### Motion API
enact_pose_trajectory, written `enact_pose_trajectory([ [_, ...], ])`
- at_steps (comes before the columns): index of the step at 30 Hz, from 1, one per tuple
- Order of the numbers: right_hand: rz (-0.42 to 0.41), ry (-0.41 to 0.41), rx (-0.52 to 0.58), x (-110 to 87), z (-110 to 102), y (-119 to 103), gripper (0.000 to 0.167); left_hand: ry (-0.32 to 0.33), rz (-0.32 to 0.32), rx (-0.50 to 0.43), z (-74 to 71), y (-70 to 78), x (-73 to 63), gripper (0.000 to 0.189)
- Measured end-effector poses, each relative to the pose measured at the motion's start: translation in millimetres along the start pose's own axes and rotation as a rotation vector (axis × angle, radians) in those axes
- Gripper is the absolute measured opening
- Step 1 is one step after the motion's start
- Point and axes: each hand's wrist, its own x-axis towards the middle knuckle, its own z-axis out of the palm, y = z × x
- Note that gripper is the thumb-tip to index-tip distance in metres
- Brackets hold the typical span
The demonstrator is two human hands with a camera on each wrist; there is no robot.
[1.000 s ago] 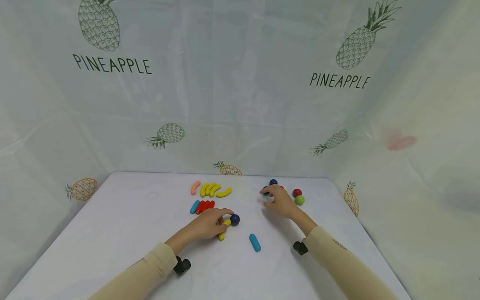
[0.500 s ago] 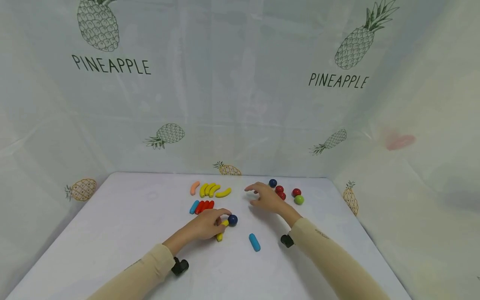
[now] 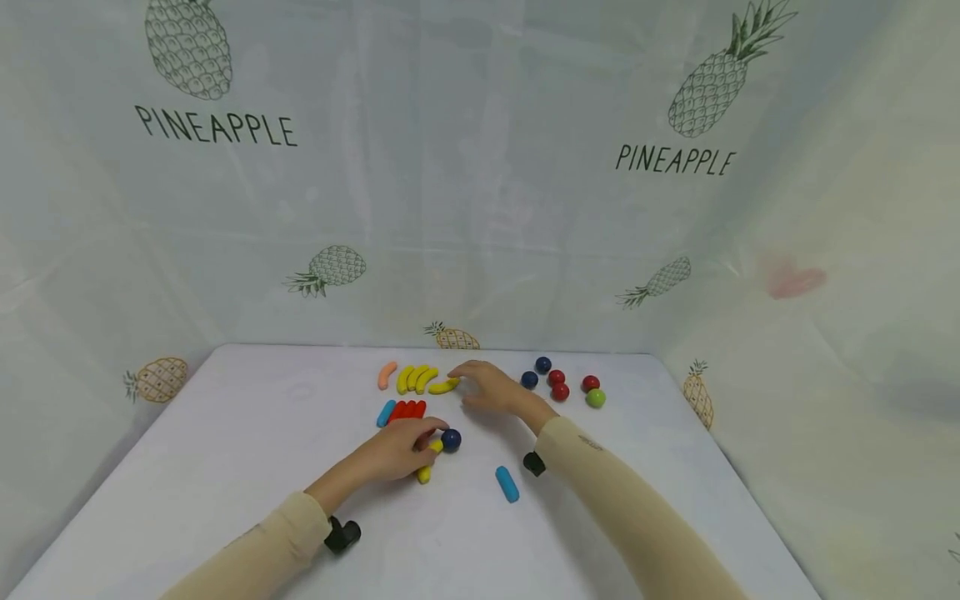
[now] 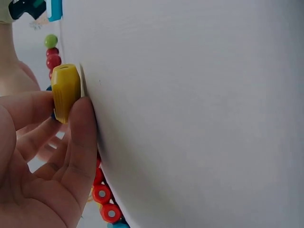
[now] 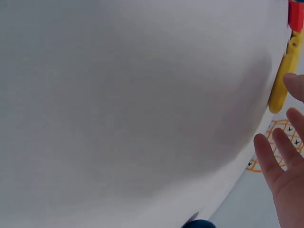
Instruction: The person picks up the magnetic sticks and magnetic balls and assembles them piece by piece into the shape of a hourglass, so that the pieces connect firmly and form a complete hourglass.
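Note:
In the head view my left hand (image 3: 397,448) pinches a yellow toy banana (image 3: 425,475) low over the white table. The left wrist view shows this banana (image 4: 66,90) upright between thumb and finger. A dark blue ball (image 3: 451,440) sits at the tip of my left index finger, apparently touching it. My right hand (image 3: 491,390) has relaxed, spread fingers, its index fingertip at the right end of another yellow banana (image 3: 442,387); contact is unclear. In the right wrist view the fingers (image 5: 266,156) are apart with nothing between them, beside a yellow banana (image 5: 282,83).
Several yellow bananas (image 3: 416,379) lie in a row beside an orange curved piece (image 3: 387,375). Red sticks (image 3: 407,410) lie by a blue stick (image 3: 386,413). Another blue stick (image 3: 507,484) lies in front. Red balls (image 3: 560,392), dark blue balls (image 3: 529,380) and a green ball (image 3: 596,398) stand at right.
My right hand has moved left from the dark blue balls to the single yellow banana at the back. My left hand, its banana and the nearby dark blue ball have shifted slightly left.

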Motion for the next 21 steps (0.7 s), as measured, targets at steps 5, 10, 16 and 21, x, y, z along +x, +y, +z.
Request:
enact_pose_trajectory([
  [5,-0.012,-0.063,-0.031,3.8,-0.2,-7.0,0.053,-0.002,0.007,-0.023,-2.4,-2.4,-1.1,0.041],
  [10,0.000,-0.046,-0.064,3.9,2.0,-6.6,0.044,-0.001,0.007,-0.039,-3.8,-2.3,-1.9,0.042],
  [16,0.034,0.005,-0.007,-6.6,2.0,-0.1,0.031,0.006,0.010,-0.040,-4.6,-1.6,-2.5,0.042],
  [21,0.027,-0.043,0.003,-17.8,-4.4,3.6,0.032,0.001,0.005,-0.044,-3.9,-2.3,-1.8,0.042],
])
